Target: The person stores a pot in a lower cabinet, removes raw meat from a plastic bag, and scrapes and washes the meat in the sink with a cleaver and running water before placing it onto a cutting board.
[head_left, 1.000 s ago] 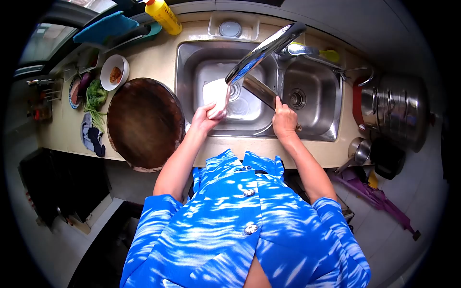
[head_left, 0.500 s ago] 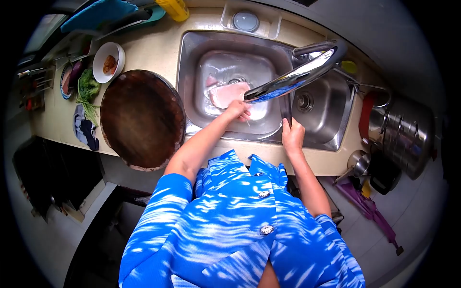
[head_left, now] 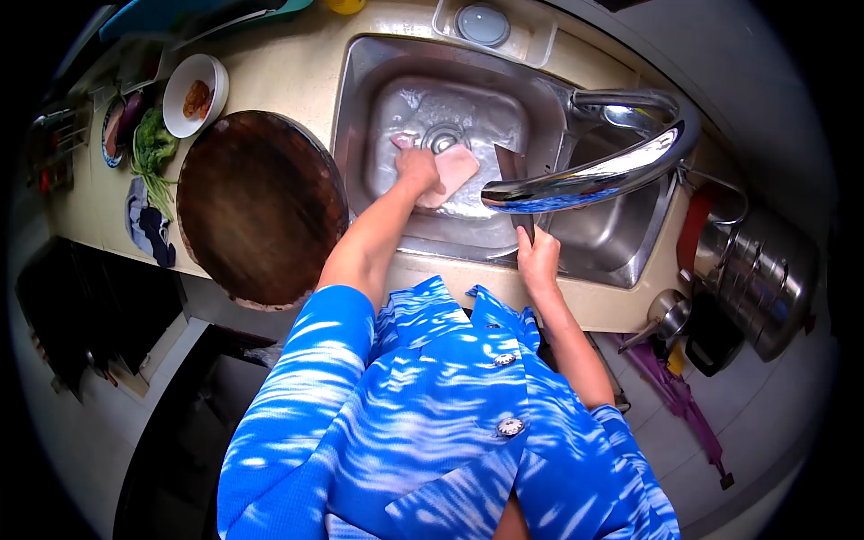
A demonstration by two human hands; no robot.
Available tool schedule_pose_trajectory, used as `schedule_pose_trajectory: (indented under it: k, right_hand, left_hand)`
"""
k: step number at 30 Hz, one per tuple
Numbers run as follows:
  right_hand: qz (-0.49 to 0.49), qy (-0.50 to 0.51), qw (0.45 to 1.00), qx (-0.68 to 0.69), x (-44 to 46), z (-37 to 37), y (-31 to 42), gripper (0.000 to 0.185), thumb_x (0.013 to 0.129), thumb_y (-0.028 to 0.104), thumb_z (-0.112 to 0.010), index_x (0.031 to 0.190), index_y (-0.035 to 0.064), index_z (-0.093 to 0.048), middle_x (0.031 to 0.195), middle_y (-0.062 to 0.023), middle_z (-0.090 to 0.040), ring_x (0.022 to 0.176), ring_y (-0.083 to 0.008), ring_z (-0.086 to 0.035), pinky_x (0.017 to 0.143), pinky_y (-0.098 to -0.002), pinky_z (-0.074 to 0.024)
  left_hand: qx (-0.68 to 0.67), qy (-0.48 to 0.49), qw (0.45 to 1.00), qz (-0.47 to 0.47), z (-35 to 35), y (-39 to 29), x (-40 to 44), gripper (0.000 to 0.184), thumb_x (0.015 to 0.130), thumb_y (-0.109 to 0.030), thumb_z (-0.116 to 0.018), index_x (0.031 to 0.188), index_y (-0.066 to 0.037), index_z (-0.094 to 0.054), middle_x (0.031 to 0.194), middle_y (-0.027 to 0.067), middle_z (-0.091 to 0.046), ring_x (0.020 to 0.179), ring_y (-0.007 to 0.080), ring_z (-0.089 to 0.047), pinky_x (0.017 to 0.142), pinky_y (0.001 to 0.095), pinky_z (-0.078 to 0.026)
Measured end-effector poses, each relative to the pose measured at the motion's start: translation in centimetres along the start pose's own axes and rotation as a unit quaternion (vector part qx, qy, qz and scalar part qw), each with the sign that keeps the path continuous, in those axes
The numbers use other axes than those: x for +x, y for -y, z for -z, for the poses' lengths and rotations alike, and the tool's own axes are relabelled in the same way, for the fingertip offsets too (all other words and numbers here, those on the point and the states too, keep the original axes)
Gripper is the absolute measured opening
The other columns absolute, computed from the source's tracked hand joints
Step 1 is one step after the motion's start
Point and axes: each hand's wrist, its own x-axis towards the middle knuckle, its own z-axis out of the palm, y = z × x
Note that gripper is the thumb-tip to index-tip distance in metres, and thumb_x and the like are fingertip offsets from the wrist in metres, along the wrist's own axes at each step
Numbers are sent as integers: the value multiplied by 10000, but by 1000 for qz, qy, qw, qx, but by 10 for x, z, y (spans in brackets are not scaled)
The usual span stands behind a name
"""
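Observation:
A flat pale-pink slab of meat (head_left: 457, 167) lies in the wet left sink basin (head_left: 362, 135), beside the drain. My left hand (head_left: 418, 171) has its fingers curled around the slab's left side; the fingertips are partly hidden. A smaller pink piece (head_left: 402, 141) shows just beyond that hand. My right hand (head_left: 539, 258) is closed around the dark handle of a cleaver (head_left: 510, 164). The cleaver's blade points away from me over the right side of the basin. The faucet (head_left: 585, 180) covers part of the cleaver.
The right sink basin (head_left: 621, 232) sits beside the first. Left of the sink are a round wooden chopping board (head_left: 261, 211), a white bowl (head_left: 196, 94) with reddish food, and green vegetables (head_left: 153, 144). A clear tray (head_left: 531, 40) stands behind; a steel pot (head_left: 760, 279) is at right.
My left hand has moved left and deeper into the basin, and the slab has turned with it. The cleaver has moved left, its blade now visible over the left basin. The view has shifted slightly.

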Motion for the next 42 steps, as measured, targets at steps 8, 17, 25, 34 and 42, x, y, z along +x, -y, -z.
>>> schedule_pose_trajectory:
  k: [8,17,25,34,42]
  right_hand:
    - [-12,37,999,13,12,-2,-2,212,810,183,-562,740,-15,-591,624,-245,-534,633,-414,-555,543,-445,-418]
    - [132,60,982,-122,17,9,12,225,747,101,-562,957,98,-643,700,-175,-611,633,-350,-593,605,-435,-482]
    - [238,110,940,-218,6,20,38,295,718,49,-557,1002,105,-612,664,-134,-598,604,-304,-595,577,-410,-478]
    - [199,118,964,-135,32,28,34,202,722,32,-520,859,65,-665,703,-204,-606,698,-347,-614,662,-437,-492]
    - [252,143,937,-196,13,29,50,231,704,22,-522,892,91,-637,680,-189,-605,687,-327,-624,650,-421,-498]
  left_hand:
    - [-214,111,970,37,-18,-6,-20,723,476,-310,-816,1069,1,-544,1035,203,-596,991,304,-574,860,354,-450]
    - [-742,327,575,110,40,-16,-58,310,759,-11,-640,1058,-3,-557,878,134,-628,743,240,-640,588,351,-558]
    - [-803,324,497,63,47,-6,-87,329,753,-14,-627,1068,16,-537,949,142,-620,799,204,-632,701,344,-541]
    - [-778,252,576,14,87,-7,-128,727,657,73,-690,1290,-91,-370,1070,105,-567,965,229,-582,819,381,-496]
    - [-736,283,615,4,96,-5,-132,627,674,37,-683,1232,-24,-405,1057,124,-574,944,227,-592,802,352,-501]
